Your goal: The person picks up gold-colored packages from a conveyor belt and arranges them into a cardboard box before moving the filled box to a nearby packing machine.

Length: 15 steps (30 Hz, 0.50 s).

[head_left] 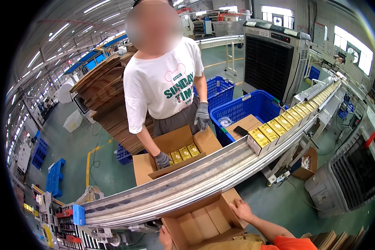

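An open brown cardboard carton [202, 223] sits in front of me, below the conveyor, and nothing shows inside it. My right hand [241, 208] rests on its right flap, fingers gripping the edge. My left hand [165, 238] is at the carton's lower left corner, mostly hidden; it touches the carton wall. A row of yellow boxes [279, 126] comes down the conveyor [187, 183] from the upper right.
Across the conveyor a person in a white T-shirt and grey gloves reaches into another carton [177, 148] holding yellow boxes. Blue plastic crates [254, 106], a stack of flat cardboard [106, 96] and a large cooling unit [273, 58] stand behind. Another machine [354, 175] is at right.
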Available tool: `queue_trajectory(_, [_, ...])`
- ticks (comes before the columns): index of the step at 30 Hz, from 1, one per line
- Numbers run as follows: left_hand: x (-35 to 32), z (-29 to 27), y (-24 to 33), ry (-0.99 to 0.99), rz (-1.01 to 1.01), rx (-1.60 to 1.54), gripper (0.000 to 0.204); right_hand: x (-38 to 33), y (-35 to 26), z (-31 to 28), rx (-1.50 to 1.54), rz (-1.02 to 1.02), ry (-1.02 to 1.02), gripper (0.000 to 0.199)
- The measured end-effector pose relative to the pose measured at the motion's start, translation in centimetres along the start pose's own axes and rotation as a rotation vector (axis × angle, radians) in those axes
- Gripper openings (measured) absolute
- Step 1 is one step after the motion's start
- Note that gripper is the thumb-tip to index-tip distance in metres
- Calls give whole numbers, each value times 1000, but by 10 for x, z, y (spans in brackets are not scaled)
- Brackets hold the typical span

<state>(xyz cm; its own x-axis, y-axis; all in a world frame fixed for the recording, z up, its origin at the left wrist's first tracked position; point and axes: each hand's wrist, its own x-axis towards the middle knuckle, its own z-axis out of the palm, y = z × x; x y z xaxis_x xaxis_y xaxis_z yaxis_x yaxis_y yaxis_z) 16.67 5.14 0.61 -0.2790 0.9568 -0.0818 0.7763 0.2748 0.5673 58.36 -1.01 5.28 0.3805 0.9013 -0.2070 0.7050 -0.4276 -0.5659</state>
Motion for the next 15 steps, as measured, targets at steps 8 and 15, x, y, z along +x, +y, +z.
queue_trajectory(8, [-8, 10, 32, -1, 11, 123, 44, 22, -13, 64, 94, 59, 108, 36])
queue_trajectory(15, [-8, 14, 20, 30, 54, 46, 38, 25, -6, 66, 15, -17, 103, 32])
